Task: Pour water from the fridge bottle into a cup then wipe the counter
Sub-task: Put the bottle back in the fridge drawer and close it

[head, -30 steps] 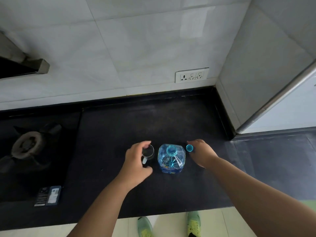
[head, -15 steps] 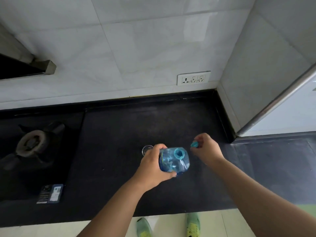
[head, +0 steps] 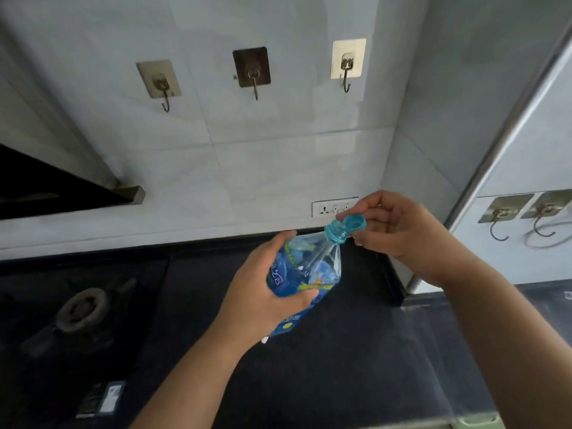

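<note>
Left hand (head: 263, 292) grips the blue water bottle (head: 305, 267) above the dark surface (head: 340, 351), tilted; right hand (head: 399, 230) pinches the blue cap (head: 354, 223) at its neck. Capping seems in hand; next, align and twist. No cup is visible.

from my feed i see soft, even daylight on the pale tiled wall (head: 278, 168), a dim, nearly featureless black counter (head: 340, 366), slight overall softness, and wide-angle bending of straight lines near the edges.
</note>
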Tool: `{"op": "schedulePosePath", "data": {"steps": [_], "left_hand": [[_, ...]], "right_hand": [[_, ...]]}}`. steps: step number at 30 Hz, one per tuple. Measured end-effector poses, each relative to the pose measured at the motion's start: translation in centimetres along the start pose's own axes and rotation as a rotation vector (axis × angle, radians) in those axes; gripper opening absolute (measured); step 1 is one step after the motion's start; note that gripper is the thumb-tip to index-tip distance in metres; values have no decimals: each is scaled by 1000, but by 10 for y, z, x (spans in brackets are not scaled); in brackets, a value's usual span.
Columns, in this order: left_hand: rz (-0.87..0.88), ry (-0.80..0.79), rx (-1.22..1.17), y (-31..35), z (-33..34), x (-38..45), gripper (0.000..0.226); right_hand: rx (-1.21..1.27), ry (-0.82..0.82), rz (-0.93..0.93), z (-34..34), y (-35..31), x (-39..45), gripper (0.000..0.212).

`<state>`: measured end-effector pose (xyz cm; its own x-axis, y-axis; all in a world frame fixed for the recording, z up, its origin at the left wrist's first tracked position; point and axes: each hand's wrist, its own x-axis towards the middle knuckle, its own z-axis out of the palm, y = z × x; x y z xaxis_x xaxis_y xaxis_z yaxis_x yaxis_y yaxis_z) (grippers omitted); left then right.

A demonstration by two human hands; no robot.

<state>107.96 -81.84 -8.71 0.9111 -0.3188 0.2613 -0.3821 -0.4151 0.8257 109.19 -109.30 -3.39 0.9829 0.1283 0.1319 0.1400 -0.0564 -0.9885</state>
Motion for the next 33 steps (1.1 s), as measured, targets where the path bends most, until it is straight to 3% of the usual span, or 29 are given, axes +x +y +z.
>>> {"op": "schedulePosePath", "data": {"steps": [6,13,21,28,33], "left_hand": [[70,84,124,36,-37,-8,88],[127,143,283,54,-63,-27,92],[160,145,398,65,-79,-39,93],[102,112,244,64,-88,-42,93],[41,-18,96,65,-102,-39,94]], "right_hand": [[-172,-134,-97,8,-53,-13,33],[-151,-201,-152,27,-74,-17,31],[-461,-230,-256,36,-91,-20,37],[-683,-267,-568,42,-112,-23,41],[-720,-387,-626,41,-126,-18,38]]}}
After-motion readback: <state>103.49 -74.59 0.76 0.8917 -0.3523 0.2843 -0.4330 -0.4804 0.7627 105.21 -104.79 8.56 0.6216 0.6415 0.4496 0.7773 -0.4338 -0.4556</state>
